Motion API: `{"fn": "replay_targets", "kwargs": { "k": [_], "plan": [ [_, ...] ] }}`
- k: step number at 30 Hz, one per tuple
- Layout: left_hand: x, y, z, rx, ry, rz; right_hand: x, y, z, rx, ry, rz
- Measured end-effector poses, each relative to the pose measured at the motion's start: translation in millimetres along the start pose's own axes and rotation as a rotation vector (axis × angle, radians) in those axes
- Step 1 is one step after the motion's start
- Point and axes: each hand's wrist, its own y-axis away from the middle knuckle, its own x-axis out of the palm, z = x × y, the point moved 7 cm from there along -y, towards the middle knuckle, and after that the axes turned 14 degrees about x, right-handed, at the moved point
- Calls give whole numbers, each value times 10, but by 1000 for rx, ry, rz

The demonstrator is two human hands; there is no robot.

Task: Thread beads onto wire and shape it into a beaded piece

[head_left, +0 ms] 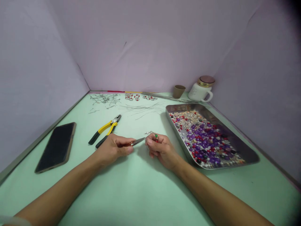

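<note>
My left hand (115, 147) is closed round a small pointed metal tool (138, 141), mostly hidden in the fingers; its kind is unclear, perhaps slim pliers or tweezers. The tool's tip points right and meets the fingertips of my right hand (162, 150). Pinched in those fingers is a beaded strand (150, 132) with pale beads, partly hidden behind the hand. A green spot (156, 136), a bead or a ring stone, shows at the right fingers, with a bit of red below it. Yellow-and-black pliers (106, 130) lie just beyond my left hand.
To the right is a metal tray (182, 141) of mixed beads. A phone (56, 146) lies at left. Along the back are wire pieces (105, 99), beaded rings (129, 96), loose wires (143, 108), a brown cup (179, 91) and a lidded white mug (199, 91). Pale walls enclose the table.
</note>
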Motion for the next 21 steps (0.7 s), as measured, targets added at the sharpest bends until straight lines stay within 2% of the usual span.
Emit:
{"fn": "replay_targets", "kwargs": {
  "k": [15, 21],
  "plan": [
    [34, 1, -34, 69, -38, 28, -10, -15, -37, 39, 12, 6],
    [53, 0, -50, 82, 18, 27, 9, -5, -17, 27, 5, 8]
  ]
}}
